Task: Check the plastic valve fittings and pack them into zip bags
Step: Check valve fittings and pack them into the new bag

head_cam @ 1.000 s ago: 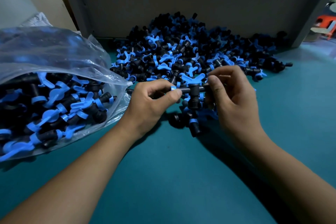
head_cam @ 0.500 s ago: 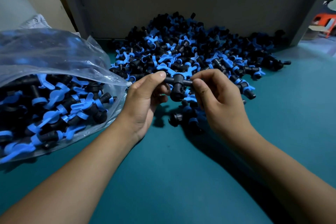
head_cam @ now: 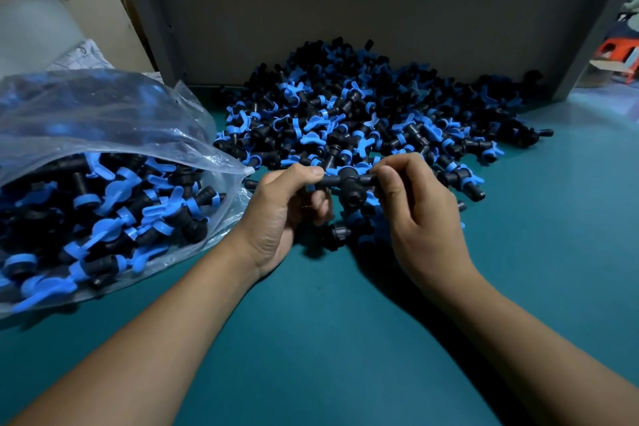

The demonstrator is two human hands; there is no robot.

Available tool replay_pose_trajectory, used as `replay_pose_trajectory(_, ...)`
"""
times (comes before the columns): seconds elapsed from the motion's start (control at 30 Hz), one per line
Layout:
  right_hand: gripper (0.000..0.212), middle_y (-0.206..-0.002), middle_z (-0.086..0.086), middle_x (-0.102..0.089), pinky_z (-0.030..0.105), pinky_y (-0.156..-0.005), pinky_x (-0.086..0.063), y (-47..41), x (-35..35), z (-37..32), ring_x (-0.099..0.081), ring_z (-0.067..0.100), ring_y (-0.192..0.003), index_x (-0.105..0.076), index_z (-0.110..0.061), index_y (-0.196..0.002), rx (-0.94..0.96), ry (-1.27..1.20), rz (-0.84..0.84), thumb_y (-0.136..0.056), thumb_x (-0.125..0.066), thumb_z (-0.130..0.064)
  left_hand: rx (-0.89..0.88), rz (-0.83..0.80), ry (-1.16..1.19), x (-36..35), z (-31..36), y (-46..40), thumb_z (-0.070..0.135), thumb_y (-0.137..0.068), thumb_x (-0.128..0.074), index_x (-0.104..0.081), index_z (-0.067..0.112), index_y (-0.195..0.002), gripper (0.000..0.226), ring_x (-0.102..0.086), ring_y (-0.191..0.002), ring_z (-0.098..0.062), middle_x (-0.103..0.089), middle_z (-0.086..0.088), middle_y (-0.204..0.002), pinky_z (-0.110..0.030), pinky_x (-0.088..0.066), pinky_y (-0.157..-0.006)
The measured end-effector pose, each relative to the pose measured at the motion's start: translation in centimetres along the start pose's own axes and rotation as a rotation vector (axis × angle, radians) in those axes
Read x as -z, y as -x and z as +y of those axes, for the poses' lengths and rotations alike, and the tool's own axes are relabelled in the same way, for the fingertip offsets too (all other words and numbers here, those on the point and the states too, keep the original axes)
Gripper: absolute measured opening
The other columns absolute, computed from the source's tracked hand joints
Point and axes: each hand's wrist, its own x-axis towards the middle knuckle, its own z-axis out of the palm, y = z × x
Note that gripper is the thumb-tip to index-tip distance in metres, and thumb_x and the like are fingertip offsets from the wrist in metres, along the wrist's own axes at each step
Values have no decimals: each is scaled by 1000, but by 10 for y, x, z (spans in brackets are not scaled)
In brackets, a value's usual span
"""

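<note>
Currently a black plastic T-shaped valve fitting is held level above the teal bench, just in front of the loose heap of black-and-blue fittings.

Grip state: left hand is pinched on the fitting's left stub, thumb on top, fingers curled beneath. Right hand is pinched on the right stub, thumb and forefinger clamped. Both grips are closed on the same part.

Position relative to grip: the fitting spans between the two hands, its centre port facing the camera and hanging in the open gap. Only the stub ends are covered by fingers. Whether a blue handle is fitted on this piece cannot be told; blue parts behind it confuse the view.

Risks, as judged:
- Slip: the part is held by fingertip pinches on thin stubs only. If one grip is released before the other is firmed, it is likely dropped back into the heap and lost among unchecked pieces.
- Missed defects: the stub ends are hidden by fingers, so cracks there could be overlooked.
- Spillage: the clear plastic zip bag, lying on its side at left, is full near its open mouth; fittings could be pushed out when another is added.
</note>
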Motion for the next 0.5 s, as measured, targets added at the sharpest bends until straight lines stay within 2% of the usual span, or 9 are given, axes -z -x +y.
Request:
replay_pose_trajectory(0.07, 13, -85, -8, -62, 16, -73, -41, 0, 1, -2, -55, 10, -75, -63, -14, -105, 34, 52, 5, -111, -53, -20, -36, 27, -122, -5, 3, 4, 25, -84, -66, -68, 20, -63, 22, -55, -59, -16, -60, -2, -61, -32, -45, -62)
replay_pose_trajectory(0.1, 15, -88, -5, -63, 15, -76, -42, 0, 3, -2, -56, 12, -78, -63, -13, -105, 51, 58, 13, -111, -52, -21, -81, 9, -270, -6, 7, 10, 23, -85, -61, -66, 20, -63, 24, -54, -60, -14, -60, 0, -62, -32, -43, -63)
replay_pose_trajectory(0.2, 21, -92, -4, -64, 11, -78, -40, 1, 5, 0, -58, 13, -83, -62, -19, -105, 128, 54, -47, -114, -46, -29, -205, -65, -887, -5, 18, 44, 31, -89, -60, -55, 24, -73, 19, -50, -69, -8, -52, 11, -68, -29, -40, -67)
replay_pose_trajectory(0.27, 5, -91, -8, -62, 16, -73, -42, 5, 1, 1, -56, 13, -80, -60, -26, -107, 226, 99, -132, -109, -56, -27, -291, -13, -1169, -1, 26, 76, 38, -94, -58, -50, 29, -81, 18, -50, -81, -12, -47, 12, -77, -32, -42, -75)
replay_pose_trajectory(0.33, 13, -94, -12, -58, 25, -71, -43, 12, -8, 0, -56, 11, -80, -60, -29, -109, 300, 139, -208, -105, -68, -20, -295, 34, -1333, 1, 35, 106, 46, -99, -51, -51, 25, -85, 25, -50, -85, -16, -46, 10, -81, -38, -45, -77)
replay_pose_trajectory(0.37, 14, -96, -14, -57, 22, -72, -42, 13, -11, -1, -56, 10, -82, -60, -31, -110, 338, 147, -228, -104, -69, -21, -284, 76, -1400, 2, 38, 119, 49, -100, -47, -52, 24, -87, 29, -49, -84, -16, -45, 10, -79, -40, -46, -74)
replay_pose_trajectory(0.43, 7, -100, -17, -53, 14, -74, -38, 13, -12, -5, -52, 5, -85, -60, -32, -114, 397, 182, -246, -110, -55, -34, -268, 215, -1505, 8, 39, 142, 53, -101, -43, -50, 25, -86, 33, -48, -74, -16, -40, 11, -69, -42, -44, -65)
replay_pose_trajectory(0.5, 28, -102, -20, -53, 13, -75, -38, 12, -7, -6, -49, 0, -85, -56, -33, -121, 323, 186, -269, -110, -39, -52, -235, 420, -1548, 19, 39, 163, 55, -99, -42, -47, 24, -82, 36, -47, -63, -20, -35, 9, -59, -43, -42, -56)
